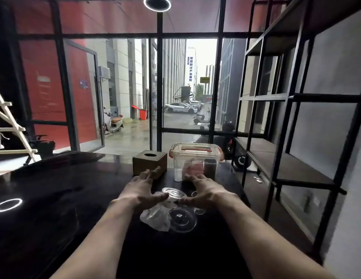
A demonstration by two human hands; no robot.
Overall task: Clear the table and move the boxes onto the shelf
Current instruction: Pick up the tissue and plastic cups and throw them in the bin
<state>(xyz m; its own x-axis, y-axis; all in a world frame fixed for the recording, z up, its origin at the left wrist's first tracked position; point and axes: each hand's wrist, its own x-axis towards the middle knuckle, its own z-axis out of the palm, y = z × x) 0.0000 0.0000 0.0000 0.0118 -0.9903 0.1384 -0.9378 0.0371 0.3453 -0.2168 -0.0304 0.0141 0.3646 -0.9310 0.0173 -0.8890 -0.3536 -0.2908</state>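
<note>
A brown wooden tissue box [149,163] and a clear plastic storage box [195,161] with red latches stand side by side at the far edge of the glossy black table [54,198]. Nearer to me lie clear plastic lids [182,219], a second clear lid [173,192] and a crumpled clear wrapper [155,217]. My left hand [144,190] and my right hand [203,191] hover over these lids with fingers spread, holding nothing. The black metal shelf [284,164] stands to the right of the table.
A white wooden ladder [12,125] leans at the far left. Glass walls and a glass door [85,101] lie beyond the table. A narrow gap of floor separates the table from the shelf. A ring lamp reflects on the tabletop [8,205].
</note>
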